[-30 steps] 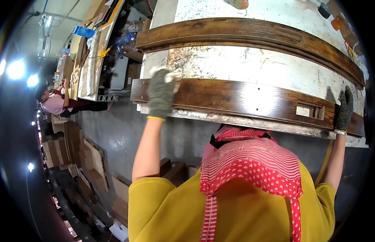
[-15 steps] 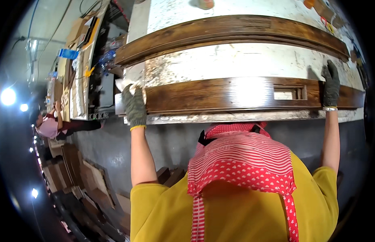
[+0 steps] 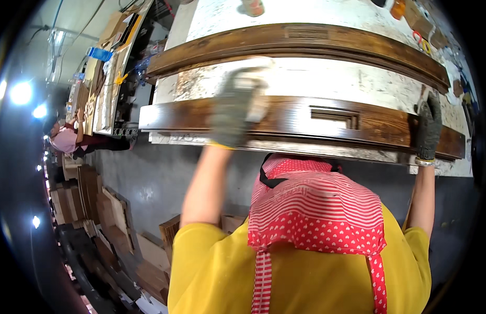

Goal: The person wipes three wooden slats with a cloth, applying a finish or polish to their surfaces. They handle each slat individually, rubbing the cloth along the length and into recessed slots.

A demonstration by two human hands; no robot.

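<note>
Left hand (image 3: 232, 109) grips a rag (image 3: 259, 97). Right hand (image 3: 429, 125) is on the board (image 3: 289, 114), grip unclear. Board looks brown; can't tell what's left.

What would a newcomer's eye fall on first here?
First, the red apron, low centre, against a yellow shirt. Above it, a near board and a far board, both dark brown, lie across the white table. The left hand is blurred over the near board's left half; the right hand is near its right end.
</note>
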